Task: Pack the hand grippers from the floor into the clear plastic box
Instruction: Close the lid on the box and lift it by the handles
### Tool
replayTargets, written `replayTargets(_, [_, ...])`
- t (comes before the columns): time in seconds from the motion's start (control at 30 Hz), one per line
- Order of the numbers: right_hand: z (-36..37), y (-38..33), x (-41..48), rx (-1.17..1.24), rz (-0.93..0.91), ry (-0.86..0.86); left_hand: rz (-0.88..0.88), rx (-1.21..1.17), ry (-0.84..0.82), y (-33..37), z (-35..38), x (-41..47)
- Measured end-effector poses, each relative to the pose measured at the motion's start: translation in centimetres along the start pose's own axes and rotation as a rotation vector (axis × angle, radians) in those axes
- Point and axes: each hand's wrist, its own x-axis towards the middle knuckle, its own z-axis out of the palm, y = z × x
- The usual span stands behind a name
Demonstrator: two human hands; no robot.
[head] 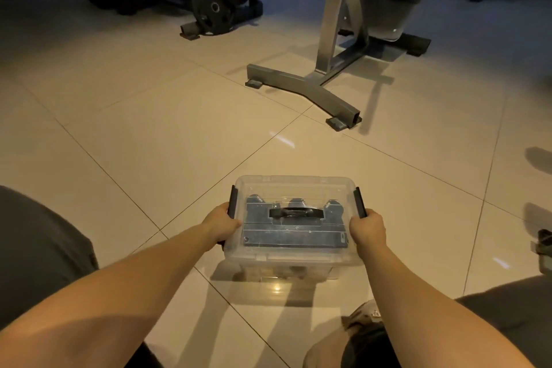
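A clear plastic box stands on the tiled floor in front of me with its clear lid on and a black carry handle in the lid's middle. Dark rounded shapes, the hand grippers, show dimly through the lid. My left hand grips the box's left side at the black latch. On the opposite side my right hand holds the box at the other black latch. No hand grippers lie on the visible floor.
A grey metal machine base with rubber feet stands ahead on the right. A rack with black weight plates is at the back left. My knees frame the bottom corners. A dark object lies at the right edge.
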Motion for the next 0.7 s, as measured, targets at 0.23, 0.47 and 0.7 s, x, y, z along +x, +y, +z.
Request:
replayTargets(0.23, [5.8,-5.8,-3.2,0.004,-0.114,-0.029,-0.019,-0.194,0.129,-2.2,-7.9,0.2])
replayTargets(0.47, [14.6,-20.6,-8.5,0.010,-0.375,-0.182,-0.018,-0.239,0.504,-4.3,-23.1,-4.0])
replayTargets(0.7, [23.6,-37.2,-15.6,0.077,-0.580,-0.445,-0.044,-0.295,0.717,-7.2,-39.3,-7.8])
